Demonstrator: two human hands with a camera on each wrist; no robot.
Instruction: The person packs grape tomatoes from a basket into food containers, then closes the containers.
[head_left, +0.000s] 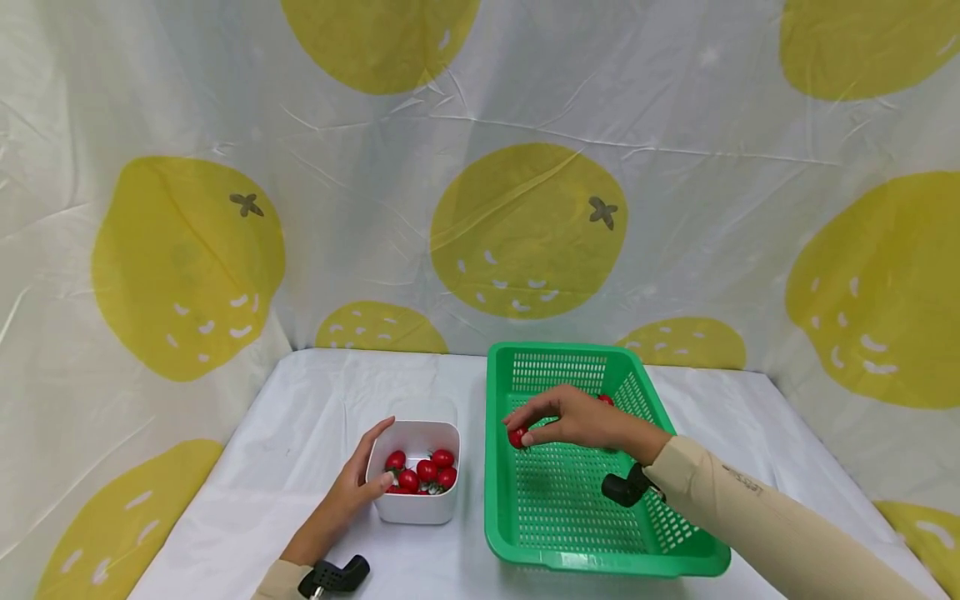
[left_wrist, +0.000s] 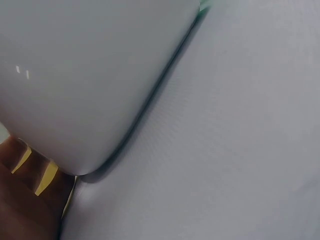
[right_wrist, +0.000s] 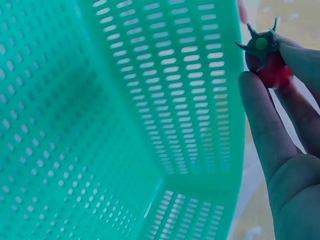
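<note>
Your right hand (head_left: 570, 417) pinches one glossy, round red cherry tomato (head_left: 517, 437) between thumb and fingers, above the left side of the green, rectangular slotted plastic basket (head_left: 607, 562). Your left hand (head_left: 358, 477) grips the smooth white, round-cornered square container (head_left: 416, 510), thumb and fingers spread along its side. You can count at least six red tomatoes (head_left: 427, 471) inside that, and at least one in the basket. Only the right wrist view shows you the held tomato's spiky green leaf cap (right_wrist: 261, 44). Wrinkled white cloth covers the counter (head_left: 723, 429).
</note>
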